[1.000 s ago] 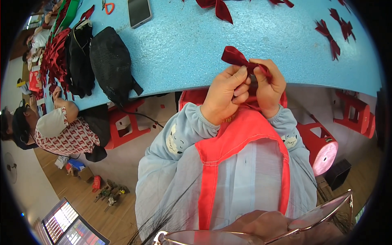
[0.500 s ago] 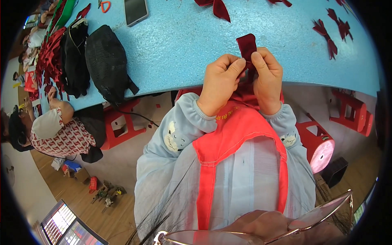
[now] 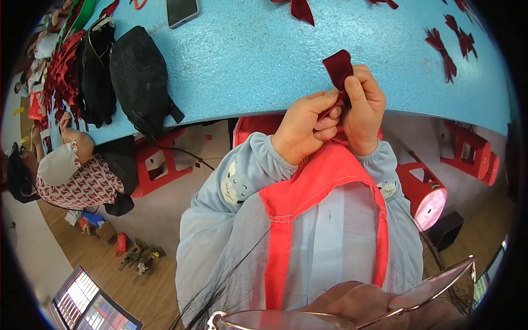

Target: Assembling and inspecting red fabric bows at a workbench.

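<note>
Both of my hands hold a dark red velvet ribbon (image 3: 338,67) just over the near edge of the blue table. Its wide folded end stands up above my fingers. My left hand (image 3: 308,121) is closed, thumb and fingers pinching the ribbon's lower part. Closed as well, my right hand (image 3: 366,107) grips it below the wide end, with the thumb on top. The middle of the ribbon is mostly hidden by my fingers.
The blue table (image 3: 247,60) carries finished-looking red bows (image 3: 441,55) at the right and a red ribbon piece (image 3: 301,11) at the far side. A phone (image 3: 182,11), a black mesh bag (image 3: 140,80) and a ribbon heap (image 3: 65,71) lie left. Another person (image 3: 82,176) sits there.
My left hand has dropped a little and curled its fingers further around the ribbon. The ribbon's upper end has tilted and shifted slightly right. The view has moved slightly.
</note>
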